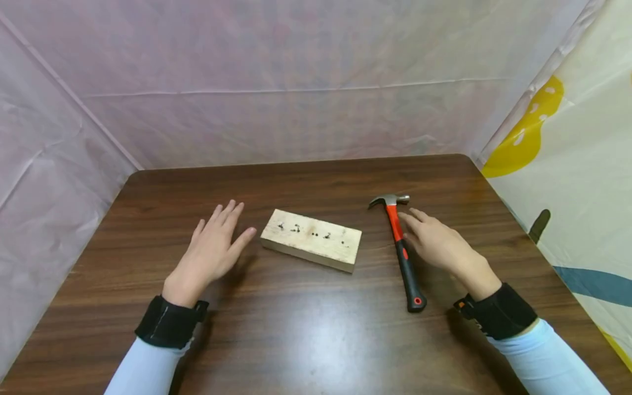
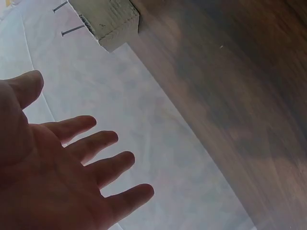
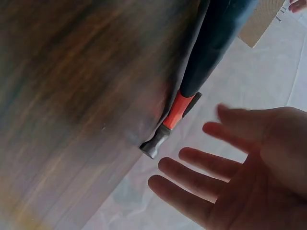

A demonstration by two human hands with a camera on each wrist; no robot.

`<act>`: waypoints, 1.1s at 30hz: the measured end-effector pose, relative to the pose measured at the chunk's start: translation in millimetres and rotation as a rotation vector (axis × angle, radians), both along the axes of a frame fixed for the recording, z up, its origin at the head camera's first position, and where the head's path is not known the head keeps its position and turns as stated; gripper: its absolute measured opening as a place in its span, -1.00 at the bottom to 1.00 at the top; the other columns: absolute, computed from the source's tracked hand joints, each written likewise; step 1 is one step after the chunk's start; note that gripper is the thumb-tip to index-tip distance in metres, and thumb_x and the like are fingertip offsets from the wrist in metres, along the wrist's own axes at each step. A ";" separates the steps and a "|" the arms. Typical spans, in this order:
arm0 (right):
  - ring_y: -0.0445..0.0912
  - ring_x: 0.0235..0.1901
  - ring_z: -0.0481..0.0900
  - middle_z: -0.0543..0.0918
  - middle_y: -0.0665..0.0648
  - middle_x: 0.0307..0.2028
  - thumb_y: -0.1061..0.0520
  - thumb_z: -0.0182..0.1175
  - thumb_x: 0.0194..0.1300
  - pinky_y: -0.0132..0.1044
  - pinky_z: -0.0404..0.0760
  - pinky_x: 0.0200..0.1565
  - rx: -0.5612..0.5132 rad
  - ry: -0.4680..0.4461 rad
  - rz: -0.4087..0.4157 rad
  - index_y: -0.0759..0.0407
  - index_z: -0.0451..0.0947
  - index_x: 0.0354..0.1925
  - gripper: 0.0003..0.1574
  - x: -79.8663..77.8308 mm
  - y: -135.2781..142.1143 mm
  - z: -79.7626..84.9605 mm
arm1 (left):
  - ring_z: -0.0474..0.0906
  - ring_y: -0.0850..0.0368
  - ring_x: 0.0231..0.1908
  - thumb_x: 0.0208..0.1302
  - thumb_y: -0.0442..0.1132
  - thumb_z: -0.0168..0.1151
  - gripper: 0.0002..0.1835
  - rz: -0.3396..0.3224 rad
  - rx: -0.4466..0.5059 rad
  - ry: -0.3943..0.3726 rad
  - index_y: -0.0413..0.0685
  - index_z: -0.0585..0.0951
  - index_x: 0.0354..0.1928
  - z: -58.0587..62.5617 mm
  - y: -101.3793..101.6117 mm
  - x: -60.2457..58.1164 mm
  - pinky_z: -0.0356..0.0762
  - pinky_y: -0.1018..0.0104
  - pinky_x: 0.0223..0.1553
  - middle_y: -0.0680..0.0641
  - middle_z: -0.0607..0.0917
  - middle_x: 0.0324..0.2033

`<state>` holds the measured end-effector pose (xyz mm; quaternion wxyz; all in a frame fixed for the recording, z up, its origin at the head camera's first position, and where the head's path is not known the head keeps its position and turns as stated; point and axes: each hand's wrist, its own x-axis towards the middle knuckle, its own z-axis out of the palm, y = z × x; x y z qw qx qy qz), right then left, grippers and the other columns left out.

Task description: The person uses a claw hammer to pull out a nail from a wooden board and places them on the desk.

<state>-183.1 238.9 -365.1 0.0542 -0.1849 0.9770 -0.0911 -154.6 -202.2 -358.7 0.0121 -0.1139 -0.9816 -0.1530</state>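
Note:
A pale wooden block [image 1: 312,241] lies at a slant in the middle of the table, its top marked with several dark spots. In the left wrist view, nails [image 2: 73,31] stick out of the block [image 2: 111,24]. My left hand [image 1: 209,255] is left of the block, fingers spread and apart from it. A claw hammer [image 1: 406,269] with a black and red handle lies right of the block, its metal head toward the far side. Just right of the hammer is my right hand [image 1: 441,241], fingers extended beside the handle and holding nothing.
The brown wood-grain table [image 1: 316,329] has rounded far corners. Pale sheeting [image 1: 316,126] hangs behind it and on the left. On the right hangs a cloth [image 1: 587,219] with yellow and blue patterns. Each wrist wears a black strap.

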 end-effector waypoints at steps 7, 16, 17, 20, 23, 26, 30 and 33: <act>0.26 0.08 0.50 0.24 0.35 0.34 0.55 0.06 0.21 -0.38 0.33 -0.64 0.013 0.009 0.039 0.12 0.42 0.35 -0.23 0.0 -1.6 0.7 | -0.04 -0.26 0.43 0.53 0.25 -0.23 -0.22 -0.009 0.005 0.018 -0.14 0.05 0.54 -0.7 1.8 -1.3 -0.13 -0.27 0.28 -0.22 0.06 0.45; 0.19 0.01 0.55 0.34 0.34 0.27 0.61 0.07 0.12 -0.39 0.34 -0.56 0.013 -0.033 0.080 0.13 0.61 0.16 -0.28 -4.4 -7.4 -1.1 | 0.08 -0.25 0.39 0.53 0.21 -0.19 -0.26 -0.026 0.020 0.026 -0.12 0.10 0.53 0.0 6.0 -1.1 -0.07 -0.30 0.25 -0.27 0.13 0.42; 0.21 0.04 0.54 0.35 0.34 0.27 0.60 0.07 0.12 -0.37 0.36 -0.53 0.014 -0.034 0.085 0.12 0.63 0.14 -0.30 -4.2 -7.4 -2.0 | 0.09 -0.26 0.38 0.53 0.21 -0.19 -0.26 -0.028 0.022 0.026 -0.12 0.10 0.53 -0.1 6.3 -1.2 -0.06 -0.30 0.24 -0.28 0.14 0.42; 0.26 0.11 0.50 0.37 0.34 0.26 0.57 0.08 0.16 -0.30 0.47 -0.38 0.020 -0.036 0.094 0.10 0.68 0.06 -0.37 -3.5 -7.6 -3.7 | 0.12 -0.29 0.36 0.53 0.20 -0.18 -0.27 -0.030 0.026 0.022 -0.11 0.11 0.52 -1.0 6.1 -1.4 -0.03 -0.30 0.23 -0.30 0.16 0.40; 0.28 0.12 0.48 0.36 0.36 0.26 0.60 0.07 0.15 -0.14 0.55 -0.21 0.013 -0.041 0.102 0.10 0.71 0.01 -0.38 -3.8 -8.0 -5.5 | 0.12 -0.30 0.36 0.53 0.21 -0.18 -0.27 -0.030 0.032 0.016 -0.12 0.12 0.52 -1.1 5.1 -1.4 -0.02 -0.30 0.23 -0.32 0.16 0.39; 0.27 0.08 0.51 0.37 0.40 0.21 0.61 0.13 0.12 -0.02 0.54 -0.06 -0.015 -0.027 0.145 0.15 0.72 -0.06 -0.44 -5.7 -8.2 -8.4 | 0.11 -0.30 0.36 0.53 0.22 -0.20 -0.26 -0.029 0.035 0.004 -0.10 0.10 0.53 -1.1 4.5 -1.6 -0.02 -0.30 0.23 -0.32 0.15 0.40; 0.26 -0.02 0.56 0.37 0.44 0.16 0.62 0.22 0.06 -0.04 0.55 -0.07 -0.043 0.005 0.229 0.13 0.69 -0.23 -0.53 -10.0 -8.4 -11.5 | 0.11 -0.30 0.36 0.53 0.22 -0.21 -0.26 -0.030 0.032 -0.003 -0.10 0.09 0.53 -1.5 4.9 -2.0 0.01 -0.28 0.22 -0.32 0.15 0.40; 0.20 -0.14 0.60 0.38 0.42 0.12 0.60 0.28 0.04 -0.12 0.57 -0.19 -0.041 0.028 0.282 0.10 0.64 -0.31 -0.56 -13.2 -8.6 -11.7 | 0.13 -0.30 0.35 0.54 0.20 -0.18 -0.27 -0.032 0.028 0.007 -0.11 0.11 0.53 -1.8 5.8 -2.7 0.05 -0.28 0.20 -0.32 0.16 0.39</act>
